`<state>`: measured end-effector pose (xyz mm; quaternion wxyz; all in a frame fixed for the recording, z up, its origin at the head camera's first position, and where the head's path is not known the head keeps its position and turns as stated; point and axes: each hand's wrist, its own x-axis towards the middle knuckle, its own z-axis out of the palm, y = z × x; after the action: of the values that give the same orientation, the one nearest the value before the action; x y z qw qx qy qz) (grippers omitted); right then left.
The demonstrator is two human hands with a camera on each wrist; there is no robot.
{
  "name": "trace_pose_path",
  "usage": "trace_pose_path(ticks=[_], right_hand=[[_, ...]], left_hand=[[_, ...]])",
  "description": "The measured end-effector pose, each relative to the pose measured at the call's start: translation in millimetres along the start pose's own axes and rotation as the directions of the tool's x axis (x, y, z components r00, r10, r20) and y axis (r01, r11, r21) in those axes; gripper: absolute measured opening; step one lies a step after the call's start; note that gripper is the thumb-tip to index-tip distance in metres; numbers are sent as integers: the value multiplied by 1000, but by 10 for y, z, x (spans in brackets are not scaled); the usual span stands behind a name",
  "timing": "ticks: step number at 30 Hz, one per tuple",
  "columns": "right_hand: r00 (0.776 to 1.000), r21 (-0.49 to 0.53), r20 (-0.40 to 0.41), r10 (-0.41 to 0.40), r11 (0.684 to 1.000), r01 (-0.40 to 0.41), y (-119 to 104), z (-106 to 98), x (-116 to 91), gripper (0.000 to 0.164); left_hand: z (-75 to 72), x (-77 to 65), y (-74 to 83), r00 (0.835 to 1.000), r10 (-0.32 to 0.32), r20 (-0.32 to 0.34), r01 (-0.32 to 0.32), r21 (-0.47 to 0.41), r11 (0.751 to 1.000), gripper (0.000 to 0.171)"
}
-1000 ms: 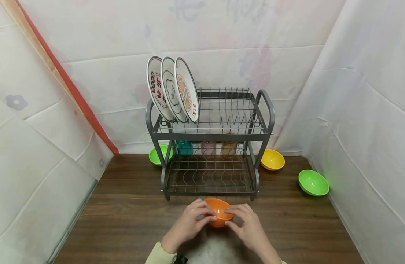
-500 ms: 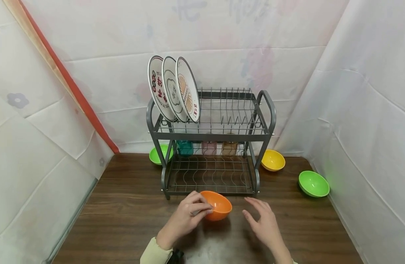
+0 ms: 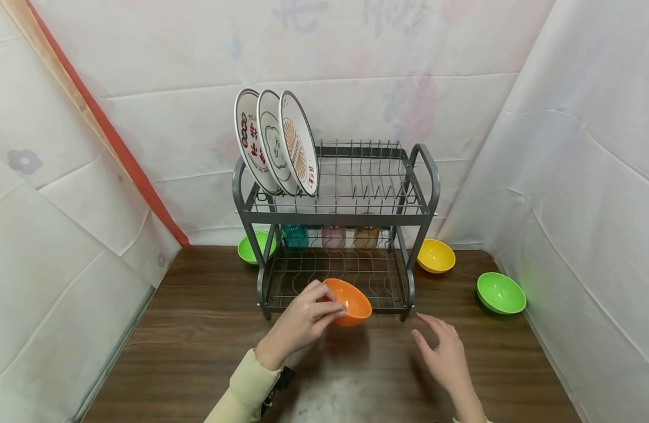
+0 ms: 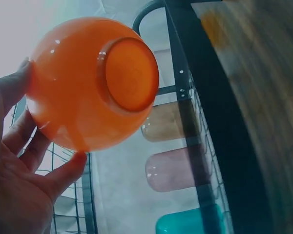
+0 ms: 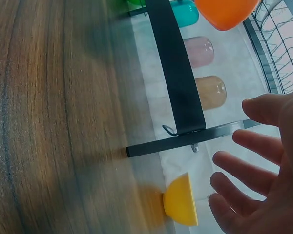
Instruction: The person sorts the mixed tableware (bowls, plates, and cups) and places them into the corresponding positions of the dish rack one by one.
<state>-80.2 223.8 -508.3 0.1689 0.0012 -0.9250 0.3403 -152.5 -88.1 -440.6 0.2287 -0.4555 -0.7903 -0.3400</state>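
Observation:
My left hand (image 3: 306,314) pinches the left rim of an orange bowl (image 3: 354,302), raised off the table and tilted with its inside showing in the head view. In the left wrist view the same bowl (image 4: 78,87) turns its round foot toward the camera, thumb and fingers at its edge. The bowl is in front of the lower tier of a dark two-tier dish rack (image 3: 335,219). To the right, my right hand (image 3: 444,355) hovers above the table with fingers spread, touching nothing; the right wrist view shows its loosely extended fingers (image 5: 254,183).
Three patterned plates (image 3: 299,144) lean upright at the rack's upper left. Teal, pink and amber cups (image 3: 366,238) stand at the back of the lower tier. A green bowl (image 3: 256,247) is behind left; a yellow bowl (image 3: 436,256) and another green bowl (image 3: 501,293) are right.
The right hand has let go of the orange bowl and moved right. The left hand has lifted the bowl up and forward toward the rack, tilting it.

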Motion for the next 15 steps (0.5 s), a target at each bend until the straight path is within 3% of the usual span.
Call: trace_pose_path(ticks=[6, 15], right_hand=[[1000, 13, -5, 6, 1000, -5, -2, 8, -24, 35], [1000, 62, 9, -23, 998, 23, -47, 168, -81, 35]], left_hand=[[-14, 237, -85, 996, 33, 85, -39, 64, 997, 7], [139, 532, -178, 965, 127, 229, -175, 201, 964, 7]])
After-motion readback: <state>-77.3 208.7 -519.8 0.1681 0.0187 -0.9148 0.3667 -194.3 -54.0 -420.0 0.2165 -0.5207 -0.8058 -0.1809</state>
